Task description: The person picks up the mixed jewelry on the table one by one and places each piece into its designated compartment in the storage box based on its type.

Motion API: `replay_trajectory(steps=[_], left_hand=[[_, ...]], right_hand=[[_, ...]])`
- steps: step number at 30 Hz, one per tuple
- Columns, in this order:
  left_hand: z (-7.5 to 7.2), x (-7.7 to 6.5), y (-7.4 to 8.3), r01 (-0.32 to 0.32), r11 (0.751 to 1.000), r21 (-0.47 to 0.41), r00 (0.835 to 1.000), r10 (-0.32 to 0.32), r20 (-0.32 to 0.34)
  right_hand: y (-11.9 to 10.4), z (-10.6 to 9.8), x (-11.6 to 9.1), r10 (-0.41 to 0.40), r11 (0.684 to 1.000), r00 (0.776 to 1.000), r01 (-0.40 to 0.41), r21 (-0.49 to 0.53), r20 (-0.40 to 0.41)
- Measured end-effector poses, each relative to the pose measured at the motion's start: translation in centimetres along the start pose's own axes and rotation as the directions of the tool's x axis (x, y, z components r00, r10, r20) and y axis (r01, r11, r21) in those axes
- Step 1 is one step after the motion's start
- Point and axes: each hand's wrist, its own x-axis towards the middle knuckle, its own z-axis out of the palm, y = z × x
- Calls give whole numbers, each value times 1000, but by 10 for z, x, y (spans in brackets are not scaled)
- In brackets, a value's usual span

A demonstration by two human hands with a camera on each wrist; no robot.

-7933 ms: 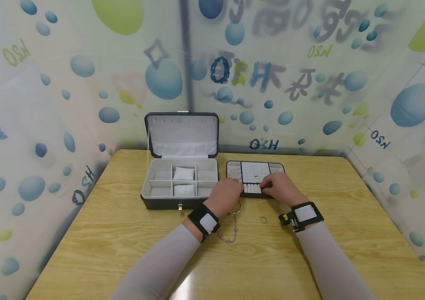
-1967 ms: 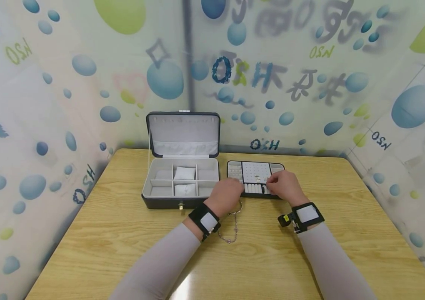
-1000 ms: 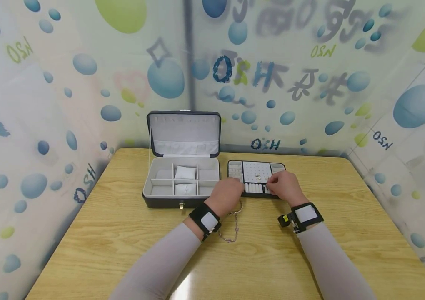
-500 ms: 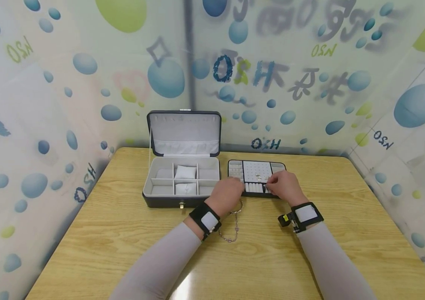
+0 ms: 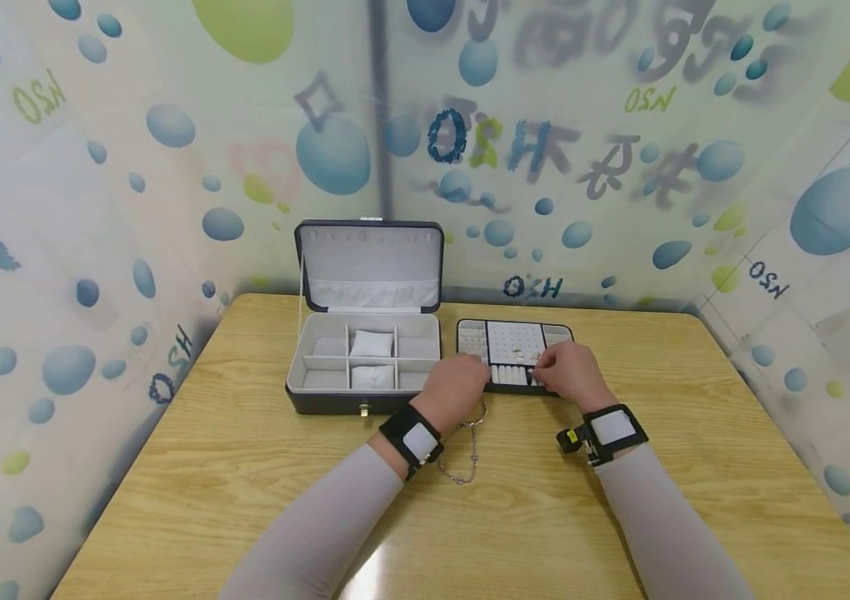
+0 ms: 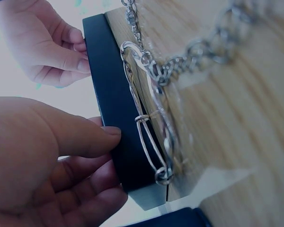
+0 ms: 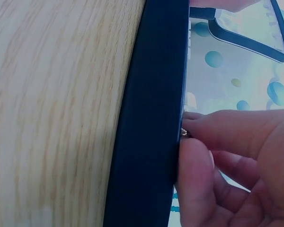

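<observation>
My left hand holds the front left corner of a dark jewelry tray; in the left wrist view the thumb presses on its front wall. At the tray's front right, my right hand pinches a small ring at the ring rolls; only a sliver of the ring shows between thumb and finger. Small earrings sit on the white perforated panel. In front of the tray lie a metal bangle and a chain bracelet, partly behind my left wrist in the head view.
Left of the tray stands an open jewelry box, its lid raised against the back. Two white cushions fill its middle compartments. The wooden table meets patterned walls at the back and sides.
The ring that lay on the table in the oldest frame is gone from there. My right hand has shifted slightly right along the tray. My left hand stays at its corner.
</observation>
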Motion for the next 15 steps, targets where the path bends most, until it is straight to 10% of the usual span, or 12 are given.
replay_trajectory(steps=[15], left_hand=[[2, 0, -3, -16, 1000, -8, 1000, 16, -10]], right_hand=[[3, 2, 2, -44, 999, 999, 44, 0, -1]])
